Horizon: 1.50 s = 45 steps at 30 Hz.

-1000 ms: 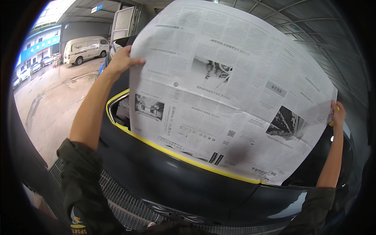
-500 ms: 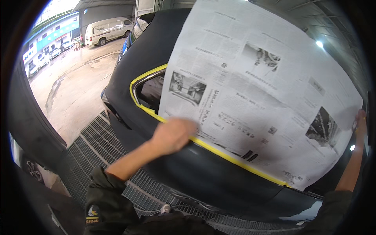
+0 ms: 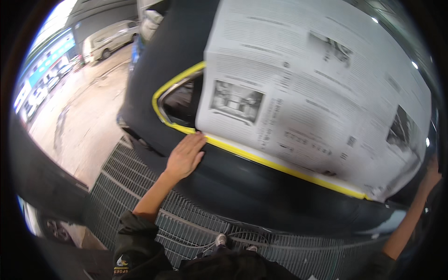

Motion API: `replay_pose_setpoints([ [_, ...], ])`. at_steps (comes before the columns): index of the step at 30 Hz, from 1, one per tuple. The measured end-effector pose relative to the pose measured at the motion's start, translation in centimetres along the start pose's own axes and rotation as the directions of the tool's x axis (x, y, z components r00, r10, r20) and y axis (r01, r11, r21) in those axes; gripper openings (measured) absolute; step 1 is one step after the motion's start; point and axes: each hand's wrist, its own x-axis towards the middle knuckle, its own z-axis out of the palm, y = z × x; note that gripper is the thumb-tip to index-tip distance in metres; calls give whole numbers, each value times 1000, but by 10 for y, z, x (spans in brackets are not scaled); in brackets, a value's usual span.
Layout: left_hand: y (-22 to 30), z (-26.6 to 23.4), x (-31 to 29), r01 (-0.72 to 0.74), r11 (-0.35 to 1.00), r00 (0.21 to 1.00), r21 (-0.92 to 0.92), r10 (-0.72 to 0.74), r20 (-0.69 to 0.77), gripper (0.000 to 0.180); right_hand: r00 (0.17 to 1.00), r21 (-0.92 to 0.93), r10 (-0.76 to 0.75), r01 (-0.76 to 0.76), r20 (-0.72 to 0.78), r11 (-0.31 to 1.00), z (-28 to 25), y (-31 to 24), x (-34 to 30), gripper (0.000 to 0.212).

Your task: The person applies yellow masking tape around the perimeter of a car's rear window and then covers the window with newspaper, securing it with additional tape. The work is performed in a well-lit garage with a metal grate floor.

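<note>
A large newspaper sheet covers most of the side window of a dark, matte car body. Yellow masking tape runs along the sheet's lower edge and curves around the small rear window, whose dark glass shows at the left. My left hand lies with its fingers stretched flat on the tape, near the lower left corner of the sheet. At the far right, beside the newspaper's right edge, is my right hand; its fingers are dark and blurred at the picture's rim, so what they hold cannot be made out.
Metal floor grating lies under my feet, with a cable or hose across it. A dark panel stands at the left. Outside are a pale van, concrete ground and several parked cars.
My left hand has moved left along the tape, from a closed shape to flat fingers. My right hand has come lower down the sheet's right side. The view has shifted.
</note>
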Motion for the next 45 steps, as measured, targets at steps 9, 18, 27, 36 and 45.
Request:
replay_pose_setpoints([
  [9, 81, 37, -9, 33, 997, 998, 75, -28, -62, 47, 994, -33, 14, -10, 108, 999, -19, -61, -120, 18],
  [18, 240, 104, 71, -392, 907, 911, -153, 406, 70, 60, 969, -71, 183, -173, 168, 982, -51, -33, -163, 16],
  [27, 383, 156, 168, -606, 777, 752, -173, 630, 195, 66, 938, -73, 229, -217, 261, 973, -44, 5, -185, 15],
  [36, 447, 164, 238, -623, 766, 723, -160, 641, 257, 66, 861, -118, 323, -301, 394, 946, -15, 16, -149, 28],
  [45, 408, 133, 269, -414, 850, 756, -324, 520, 398, 63, 714, -45, 301, -353, 632, 934, 18, 16, -95, 40],
])
